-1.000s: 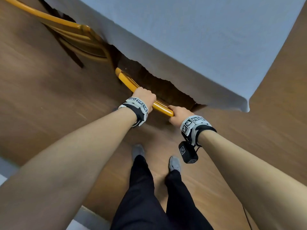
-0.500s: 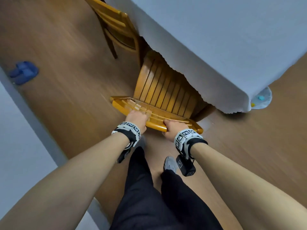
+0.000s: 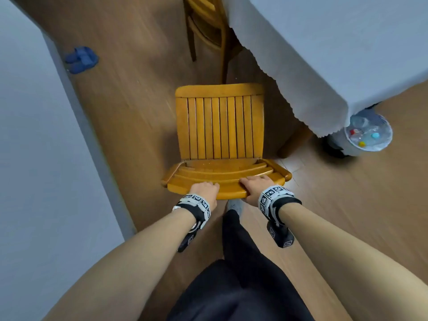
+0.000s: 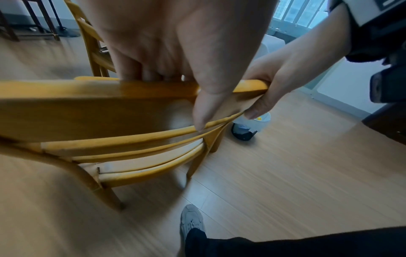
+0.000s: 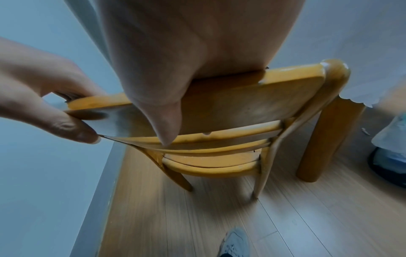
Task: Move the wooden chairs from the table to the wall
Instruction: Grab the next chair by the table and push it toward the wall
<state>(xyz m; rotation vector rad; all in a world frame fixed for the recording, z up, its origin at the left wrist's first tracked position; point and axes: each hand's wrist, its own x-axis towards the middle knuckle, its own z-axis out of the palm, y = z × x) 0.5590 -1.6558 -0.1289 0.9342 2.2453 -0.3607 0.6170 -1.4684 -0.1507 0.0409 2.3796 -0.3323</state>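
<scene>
The chair (image 3: 220, 128) stands on the wood floor (image 3: 129, 107) between the wall (image 3: 34, 158) on the left and the cloth-covered counter (image 3: 335, 47) on the right, its seat clear of the cloth's scalloped edge. Both hands grip its top rail: the left hand (image 3: 205, 189) near the rail's left end, the right hand (image 3: 254, 185) towards its right end, fingers over the front and thumbs behind. Open floor runs along the wall to the far left, where blue slippers (image 3: 81, 59) lie against the skirting. A second chair (image 3: 206, 26) stands farther off, tucked at the counter. A bin (image 3: 368, 135) sits at the counter's near corner.

The wrist views show what the head view hides: the thumbs pressed on the rail's back, the counter leg (image 5: 325, 139) just beside the chair's right rear post, and the chair's rear legs on the floor.
</scene>
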